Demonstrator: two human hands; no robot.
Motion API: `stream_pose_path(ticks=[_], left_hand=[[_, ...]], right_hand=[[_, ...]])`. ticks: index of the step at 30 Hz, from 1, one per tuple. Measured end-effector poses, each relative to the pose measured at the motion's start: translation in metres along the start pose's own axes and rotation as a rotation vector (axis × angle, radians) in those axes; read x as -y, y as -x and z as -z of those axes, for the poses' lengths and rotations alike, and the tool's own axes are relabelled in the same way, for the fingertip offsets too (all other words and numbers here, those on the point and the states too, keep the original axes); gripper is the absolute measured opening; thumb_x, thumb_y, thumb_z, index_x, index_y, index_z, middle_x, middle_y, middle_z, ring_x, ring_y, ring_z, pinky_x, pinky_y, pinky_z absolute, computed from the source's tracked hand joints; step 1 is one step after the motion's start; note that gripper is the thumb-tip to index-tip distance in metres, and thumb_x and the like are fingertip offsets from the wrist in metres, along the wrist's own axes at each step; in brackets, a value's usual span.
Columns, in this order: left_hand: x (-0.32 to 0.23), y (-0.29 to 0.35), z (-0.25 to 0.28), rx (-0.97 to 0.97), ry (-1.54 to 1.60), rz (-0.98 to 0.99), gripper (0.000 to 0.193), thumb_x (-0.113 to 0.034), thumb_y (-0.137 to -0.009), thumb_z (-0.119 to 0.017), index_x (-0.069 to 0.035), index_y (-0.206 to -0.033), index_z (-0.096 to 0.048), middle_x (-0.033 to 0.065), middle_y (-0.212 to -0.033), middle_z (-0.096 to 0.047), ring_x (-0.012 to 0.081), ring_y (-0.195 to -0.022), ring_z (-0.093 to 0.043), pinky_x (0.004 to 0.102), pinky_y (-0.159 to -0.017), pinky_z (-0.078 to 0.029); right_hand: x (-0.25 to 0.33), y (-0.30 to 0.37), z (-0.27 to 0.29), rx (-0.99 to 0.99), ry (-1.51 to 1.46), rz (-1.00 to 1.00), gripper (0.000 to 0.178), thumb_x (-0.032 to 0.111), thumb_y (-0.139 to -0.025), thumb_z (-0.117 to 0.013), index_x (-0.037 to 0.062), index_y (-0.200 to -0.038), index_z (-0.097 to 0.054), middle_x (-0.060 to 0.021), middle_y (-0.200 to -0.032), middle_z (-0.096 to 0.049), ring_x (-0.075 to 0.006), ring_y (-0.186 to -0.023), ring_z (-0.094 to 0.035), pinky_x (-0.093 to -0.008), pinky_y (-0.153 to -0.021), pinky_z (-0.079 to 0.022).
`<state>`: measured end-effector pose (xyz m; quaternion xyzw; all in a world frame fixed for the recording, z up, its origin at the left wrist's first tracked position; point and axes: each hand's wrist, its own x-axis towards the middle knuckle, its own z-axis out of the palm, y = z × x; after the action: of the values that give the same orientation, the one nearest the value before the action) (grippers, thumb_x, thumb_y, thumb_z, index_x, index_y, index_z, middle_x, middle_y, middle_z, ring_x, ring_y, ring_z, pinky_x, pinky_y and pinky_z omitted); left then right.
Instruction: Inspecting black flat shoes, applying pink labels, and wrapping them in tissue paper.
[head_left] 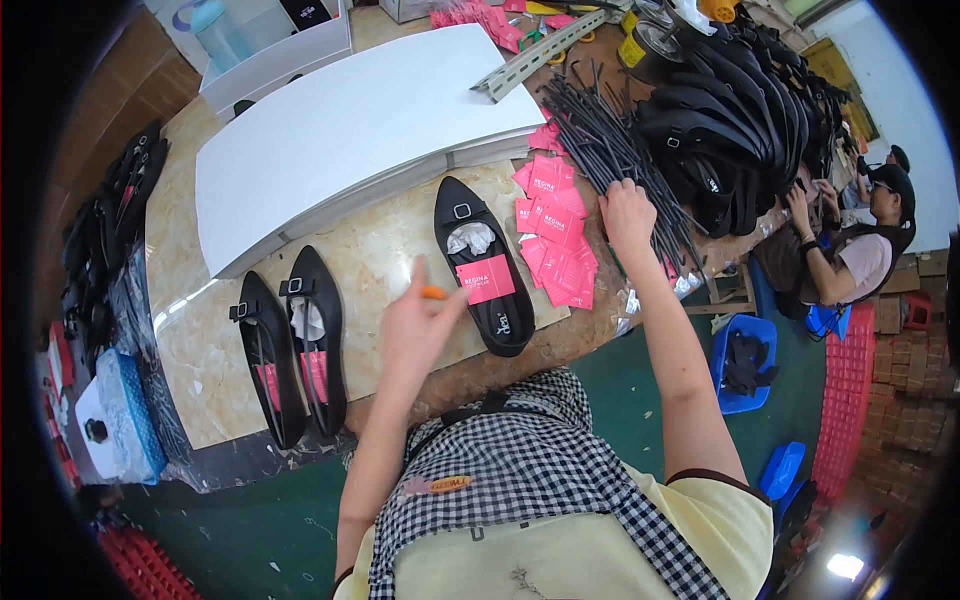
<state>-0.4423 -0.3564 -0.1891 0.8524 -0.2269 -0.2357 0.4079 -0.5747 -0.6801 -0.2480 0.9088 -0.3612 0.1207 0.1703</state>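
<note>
A black pointed flat shoe [462, 205] with a square buckle lies in front of me, toe away. White crumpled paper fills its toe, and a pink card [484, 279] rests across its opening. My left hand [412, 330], slightly blurred, is beside the shoe, forefinger and thumb apart, the thumb near the card. Something small and orange [433, 292] shows at its fingers; I cannot tell what it is. My right hand [628, 222] reaches onto a pile of thin black sticks [590, 135], its fingers closed on a stick there.
Left stand two more black shoes [262, 350], pink cards and thin sticks inside. Pink cards [555, 235] are heaped beside the stick pile. White sheets [350, 120] are stacked behind, under a metal angle bar [540, 55]. Many black shoes [715, 120] crowd the right; a person [850, 245] sits beyond.
</note>
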Motion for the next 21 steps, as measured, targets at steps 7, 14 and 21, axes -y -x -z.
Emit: stream_pose_path(ticks=[7, 14, 21], left_hand=[[0.049, 0.0, -0.019, -0.002, 0.677, -0.057, 0.056, -0.021, -0.087, -0.055, 0.005, -0.137, -0.047, 0.0176, -0.101, -0.068, 0.021, -0.082, -0.068, 0.0328, -0.076, -0.055], [0.042, 0.029, 0.016, 0.336, 1.365, 0.442, 0.079, -0.064, -0.092, -0.034, 0.002, -0.134, -0.048, 0.0225, -0.112, -0.064, 0.0298, -0.087, -0.069, 0.0404, -0.074, -0.059], [0.052, 0.027, 0.037, 0.277, 1.423, 0.337, 0.093, -0.078, -0.089, -0.025, 0.001, -0.128, -0.053, 0.0233, -0.107, -0.065, 0.0303, -0.084, -0.069, 0.0371, -0.07, -0.06]], right_hand=[[-0.015, -0.006, 0.082, 0.272, -0.516, -0.093, 0.016, 0.022, -0.09, -0.061, 0.0078, -0.095, -0.066, -0.009, -0.075, -0.069, -0.0246, -0.062, -0.066, -0.0384, -0.057, -0.051], [0.003, 0.003, 0.128, 0.638, -1.836, -0.152, 0.046, 0.016, -0.098, -0.048, -0.0055, -0.139, -0.045, -0.0194, -0.133, -0.057, -0.0248, -0.126, -0.054, -0.0381, -0.098, -0.048], [0.001, -0.018, 0.085, 0.121, -1.08, -0.14, 0.023, 0.014, -0.101, -0.051, -0.0041, -0.107, -0.064, -0.0081, -0.093, -0.069, -0.0135, -0.084, -0.066, -0.0262, -0.077, -0.05]])
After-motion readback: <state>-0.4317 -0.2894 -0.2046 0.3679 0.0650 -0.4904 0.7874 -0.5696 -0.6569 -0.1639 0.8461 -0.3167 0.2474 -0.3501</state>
